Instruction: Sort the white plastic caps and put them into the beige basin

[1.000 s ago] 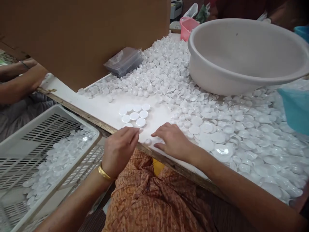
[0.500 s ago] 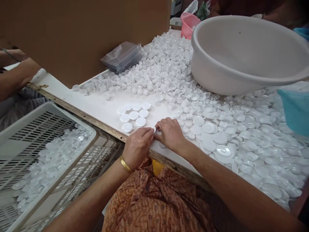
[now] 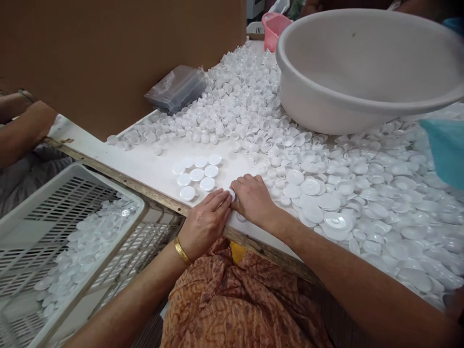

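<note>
At the near edge of the white table, my left hand and my right hand meet around a small round white plastic disc. Fingers of both hands are closed on it; the right fingertips and much of the disc are hidden. Just beyond my left hand, several white toy saucers lie flat in a loose group. A clear ring-like piece rests on the table below my right hand. To the right of that hand are more white plates, some overlapping.
A heap of tiny white cups covers the table behind. A large white basin stands on the right, a pink basket behind it. Plastic-wrapped packs lie near a cardboard sheet. A crate holds white pieces; another person's arm is at left.
Both hands stay together at the table edge, and more of the white disc now shows between them. The camera view has shifted slightly.
</note>
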Motion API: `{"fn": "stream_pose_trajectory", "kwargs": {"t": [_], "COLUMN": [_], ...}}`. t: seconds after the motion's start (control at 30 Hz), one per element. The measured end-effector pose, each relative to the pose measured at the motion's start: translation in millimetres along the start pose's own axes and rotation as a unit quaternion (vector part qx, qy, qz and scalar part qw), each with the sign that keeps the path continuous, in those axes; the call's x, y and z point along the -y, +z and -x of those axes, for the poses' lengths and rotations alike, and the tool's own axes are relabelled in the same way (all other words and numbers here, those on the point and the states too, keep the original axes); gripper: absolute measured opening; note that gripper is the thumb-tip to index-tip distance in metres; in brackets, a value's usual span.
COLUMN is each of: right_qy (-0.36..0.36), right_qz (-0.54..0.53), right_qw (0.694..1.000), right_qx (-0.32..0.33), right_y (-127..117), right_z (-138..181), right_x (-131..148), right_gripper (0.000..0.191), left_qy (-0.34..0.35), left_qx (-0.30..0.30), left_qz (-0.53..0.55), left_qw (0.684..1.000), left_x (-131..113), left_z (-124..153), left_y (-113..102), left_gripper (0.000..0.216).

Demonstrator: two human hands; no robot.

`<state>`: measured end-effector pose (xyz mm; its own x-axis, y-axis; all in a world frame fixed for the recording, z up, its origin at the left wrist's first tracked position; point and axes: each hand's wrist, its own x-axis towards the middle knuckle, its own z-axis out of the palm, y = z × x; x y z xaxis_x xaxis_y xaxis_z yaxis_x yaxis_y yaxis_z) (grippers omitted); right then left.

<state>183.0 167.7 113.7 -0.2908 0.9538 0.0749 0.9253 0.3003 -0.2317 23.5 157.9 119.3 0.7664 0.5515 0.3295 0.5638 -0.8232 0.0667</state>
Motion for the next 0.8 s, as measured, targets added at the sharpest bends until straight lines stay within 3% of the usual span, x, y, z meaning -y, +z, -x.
{"fn": "stream_pose_trajectory", "kwargs": {"t": [0.4, 0.57, 0.8], "right_qy": [0.001, -0.006, 0.000], "right_qz": [0.003, 0.004, -0.025], "right_qw": [1.000, 1.000, 1.000], "right_qx": [0.006, 0.005, -0.015], "right_y": [-1, -1, 3], "right_z": [-1, -1, 1], "right_x": [0, -1, -1], "right_gripper": [0.025, 0.023, 0.021], "left_qy": [0.023, -0.035, -0.088], "left_qx": [0.027, -0.003, -0.013], "left_qz": [0.135, 0.112, 0.208], "left_qw": [0.990, 0.993, 0.974], "left_x": [24, 13, 18], "left_z": [3, 2, 3], "left_y": [-7, -5, -7], "left_gripper": [0.034, 0.031, 0.030]}}
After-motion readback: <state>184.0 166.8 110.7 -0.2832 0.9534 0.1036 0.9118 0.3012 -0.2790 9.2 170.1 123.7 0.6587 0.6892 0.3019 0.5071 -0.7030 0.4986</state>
